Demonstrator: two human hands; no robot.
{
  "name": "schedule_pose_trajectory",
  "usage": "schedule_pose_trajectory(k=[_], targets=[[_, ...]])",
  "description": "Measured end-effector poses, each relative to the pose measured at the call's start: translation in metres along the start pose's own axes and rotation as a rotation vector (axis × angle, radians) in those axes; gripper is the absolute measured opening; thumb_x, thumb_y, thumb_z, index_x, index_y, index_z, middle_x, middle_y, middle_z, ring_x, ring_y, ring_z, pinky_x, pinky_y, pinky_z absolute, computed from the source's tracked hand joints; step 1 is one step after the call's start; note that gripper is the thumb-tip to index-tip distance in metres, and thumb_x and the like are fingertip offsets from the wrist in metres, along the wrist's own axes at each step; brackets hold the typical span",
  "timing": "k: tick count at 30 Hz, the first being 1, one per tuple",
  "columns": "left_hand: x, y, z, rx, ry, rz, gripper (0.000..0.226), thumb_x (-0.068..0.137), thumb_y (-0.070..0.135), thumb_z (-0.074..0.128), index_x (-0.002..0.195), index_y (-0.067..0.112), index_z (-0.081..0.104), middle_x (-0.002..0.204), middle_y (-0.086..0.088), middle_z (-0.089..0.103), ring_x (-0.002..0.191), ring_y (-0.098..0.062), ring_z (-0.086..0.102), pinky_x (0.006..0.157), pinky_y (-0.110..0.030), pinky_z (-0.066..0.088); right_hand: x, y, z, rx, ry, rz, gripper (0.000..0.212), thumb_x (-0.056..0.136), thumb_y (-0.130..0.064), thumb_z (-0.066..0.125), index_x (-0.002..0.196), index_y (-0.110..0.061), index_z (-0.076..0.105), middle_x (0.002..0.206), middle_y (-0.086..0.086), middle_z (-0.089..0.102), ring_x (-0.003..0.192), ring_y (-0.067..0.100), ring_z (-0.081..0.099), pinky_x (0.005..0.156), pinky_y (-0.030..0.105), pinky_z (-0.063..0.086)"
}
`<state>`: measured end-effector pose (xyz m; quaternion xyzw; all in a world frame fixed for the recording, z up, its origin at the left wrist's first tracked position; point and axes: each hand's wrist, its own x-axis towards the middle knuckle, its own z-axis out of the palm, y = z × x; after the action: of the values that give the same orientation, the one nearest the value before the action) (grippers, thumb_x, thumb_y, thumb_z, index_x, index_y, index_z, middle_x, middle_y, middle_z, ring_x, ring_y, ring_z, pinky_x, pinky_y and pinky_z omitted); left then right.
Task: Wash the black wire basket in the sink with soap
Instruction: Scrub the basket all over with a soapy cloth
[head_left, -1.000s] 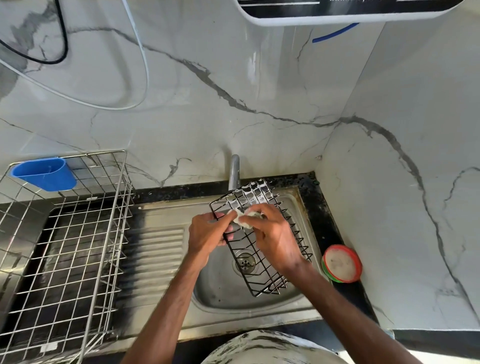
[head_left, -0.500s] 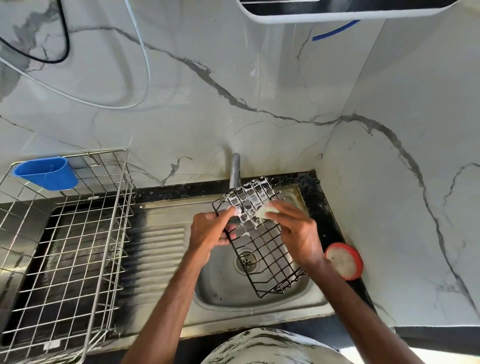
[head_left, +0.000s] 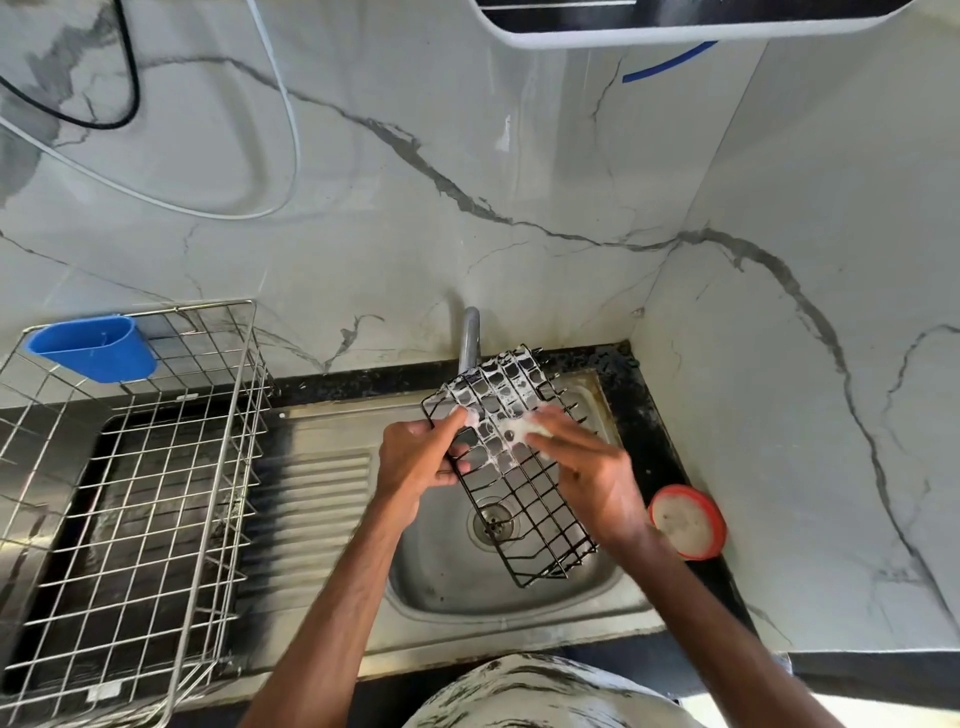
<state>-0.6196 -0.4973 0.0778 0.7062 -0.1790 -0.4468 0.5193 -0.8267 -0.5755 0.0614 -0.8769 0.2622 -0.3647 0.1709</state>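
A black wire basket (head_left: 524, 499) is held tilted over the steel sink (head_left: 452, 587), its upper end near the tap and coated in white foam. My left hand (head_left: 415, 457) grips the basket's left edge. My right hand (head_left: 587, 473) presses a pale soapy scrubber (head_left: 522, 428) against the basket's grid, fingers closed on it. The basket's lower end hangs above the drain (head_left: 491, 522).
A grey tap (head_left: 469, 338) stands behind the basket. A red-rimmed round soap tub (head_left: 687, 521) sits on the black counter at the right. A large steel wire rack (head_left: 124, 493) with a blue cup (head_left: 93, 348) stands on the left drainboard. Marble walls close the back and right.
My right hand with the scrubber has slid along the foamy upper part of the basket. The basket has shifted slightly in my left hand.
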Motion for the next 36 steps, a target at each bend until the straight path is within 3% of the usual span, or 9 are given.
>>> schedule_pose_trajectory(k=[4, 9, 12, 16, 20, 23, 29, 32, 36], targets=[[0.001, 0.001, 0.001, -0.002, -0.003, 0.007, 0.029, 0.083, 0.042, 0.083, 0.097, 0.017, 0.077, 0.086, -0.016, 0.08, 0.082, -0.035, 0.079, 0.079, -0.047, 0.065, 0.0, 0.013, -0.01, -0.037, 0.127, 0.207, 0.056, 0.071, 0.031, 0.064, 0.107, -0.009, 0.078, 0.125, -0.003, 0.065, 0.116, 0.009, 0.065, 0.088, 0.01, 0.053], [0.0, 0.004, 0.005, 0.026, -0.019, 0.019, 0.032, 0.083, 0.043, 0.082, 0.098, 0.015, 0.077, 0.085, -0.014, 0.08, 0.079, -0.035, 0.079, 0.078, -0.049, 0.066, -0.012, -0.027, 0.013, -0.023, 0.036, -0.029, 0.046, 0.08, 0.027, 0.062, 0.108, -0.006, 0.077, 0.128, 0.011, 0.069, 0.127, 0.017, 0.06, 0.093, 0.015, 0.054], [-0.002, 0.006, 0.008, 0.064, -0.049, 0.043, 0.024, 0.087, 0.037, 0.082, 0.097, 0.016, 0.077, 0.082, -0.01, 0.08, 0.078, -0.035, 0.079, 0.077, -0.047, 0.066, 0.009, -0.015, 0.004, -0.05, 0.087, -0.038, 0.038, 0.086, 0.021, 0.056, 0.104, -0.005, 0.077, 0.122, 0.01, 0.071, 0.12, 0.019, 0.065, 0.086, 0.005, 0.051], [-0.002, 0.002, 0.009, 0.117, -0.091, 0.04, 0.029, 0.084, 0.041, 0.083, 0.101, 0.017, 0.079, 0.083, -0.009, 0.08, 0.075, -0.031, 0.079, 0.077, -0.044, 0.066, 0.044, 0.02, -0.008, -0.046, 0.149, 0.086, 0.041, 0.088, 0.018, 0.048, 0.109, -0.004, 0.076, 0.122, 0.015, 0.07, 0.115, 0.023, 0.069, 0.072, 0.022, 0.062], [-0.001, -0.002, 0.012, 0.133, -0.1, 0.04, 0.036, 0.08, 0.044, 0.085, 0.104, 0.017, 0.079, 0.084, -0.008, 0.08, 0.073, -0.029, 0.079, 0.075, -0.042, 0.065, 0.066, 0.029, -0.009, -0.007, 0.117, 0.13, 0.053, 0.08, 0.026, 0.05, 0.117, -0.005, 0.073, 0.13, 0.014, 0.066, 0.117, 0.019, 0.067, 0.09, 0.018, 0.056], [0.0, 0.0, 0.009, 0.108, -0.07, 0.045, 0.032, 0.082, 0.039, 0.085, 0.102, 0.016, 0.079, 0.084, -0.009, 0.08, 0.072, -0.028, 0.078, 0.072, -0.039, 0.064, 0.056, 0.027, -0.009, -0.003, 0.113, 0.128, 0.056, 0.079, 0.027, 0.052, 0.119, -0.007, 0.073, 0.132, 0.011, 0.065, 0.122, 0.016, 0.064, 0.093, 0.02, 0.056], [0.002, -0.001, 0.002, 0.081, -0.003, 0.024, 0.03, 0.082, 0.04, 0.086, 0.098, 0.016, 0.077, 0.082, -0.008, 0.08, 0.073, -0.03, 0.079, 0.071, -0.038, 0.065, -0.012, 0.011, -0.004, 0.011, 0.137, 0.235, 0.05, 0.081, 0.024, 0.06, 0.113, -0.01, 0.076, 0.13, 0.003, 0.065, 0.115, 0.011, 0.066, 0.079, 0.007, 0.054], [0.001, -0.001, 0.0, 0.082, 0.003, 0.029, 0.026, 0.083, 0.038, 0.085, 0.095, 0.017, 0.076, 0.081, -0.008, 0.08, 0.077, -0.032, 0.079, 0.072, -0.04, 0.065, -0.04, 0.006, -0.003, 0.02, 0.11, 0.266, 0.057, 0.077, 0.026, 0.061, 0.114, -0.015, 0.077, 0.13, 0.003, 0.067, 0.115, 0.002, 0.064, 0.077, 0.013, 0.058], [-0.005, 0.001, 0.002, 0.103, -0.041, 0.046, 0.02, 0.087, 0.036, 0.082, 0.096, 0.019, 0.075, 0.081, -0.008, 0.08, 0.081, -0.035, 0.079, 0.069, -0.038, 0.065, -0.027, 0.012, -0.007, 0.027, 0.146, 0.217, 0.048, 0.084, 0.022, 0.063, 0.114, -0.014, 0.076, 0.128, 0.005, 0.067, 0.117, 0.015, 0.067, 0.077, 0.019, 0.06]])
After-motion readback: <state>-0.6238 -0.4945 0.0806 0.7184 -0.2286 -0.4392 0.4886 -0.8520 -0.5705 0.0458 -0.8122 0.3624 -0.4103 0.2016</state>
